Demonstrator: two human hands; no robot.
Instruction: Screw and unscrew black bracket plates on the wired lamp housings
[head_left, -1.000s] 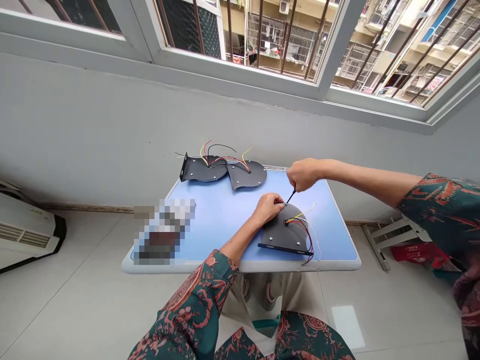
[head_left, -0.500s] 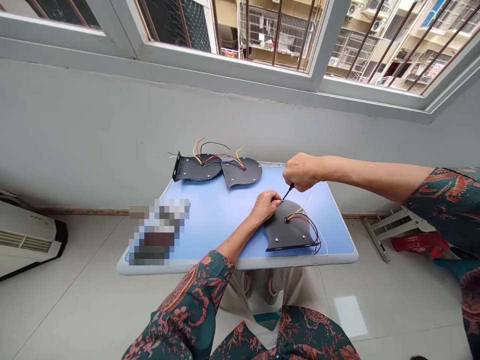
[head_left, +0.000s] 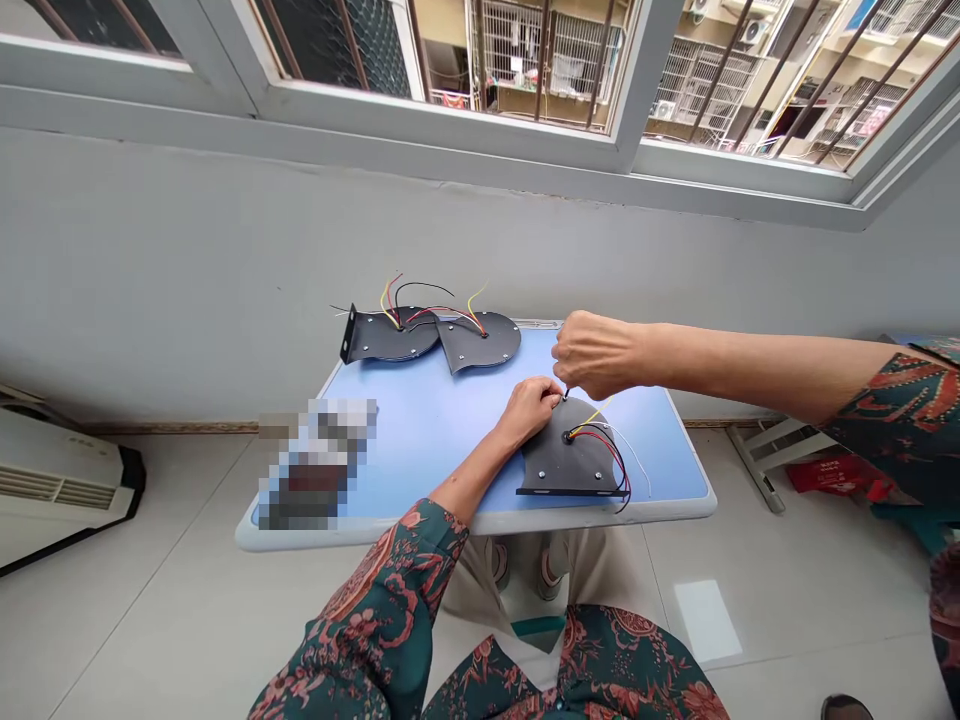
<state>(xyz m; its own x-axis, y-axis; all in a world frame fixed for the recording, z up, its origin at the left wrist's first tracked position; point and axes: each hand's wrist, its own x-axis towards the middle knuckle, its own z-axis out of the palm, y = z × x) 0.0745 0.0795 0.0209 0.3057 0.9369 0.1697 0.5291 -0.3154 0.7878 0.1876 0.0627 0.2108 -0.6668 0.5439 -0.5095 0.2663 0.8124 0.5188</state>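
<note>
A black metal plate with a rounded back edge lies on the blue table near its front. Yellow, red, black and white wires rise from a hole in it, and screws show on its face. My left hand is closed at the plate's back left edge, fingers bent over the rim. Above that same edge my right hand is wrapped round a screwdriver. Only the lower bit of its dark shaft shows, its tip at a screw near my left fingertips; the handle is hidden in the fist.
Two similar black plates with wires, a left one and a right one, overlap at the table's back. A blurred patch covers things at the left. The blue table stands by a wall under barred windows. A white appliance is on the floor.
My right fist has come down and turned, so less of the screwdriver shaft shows. The plate has swung slightly, its front flange now nearly level. My left hand keeps its place at the rim.
</note>
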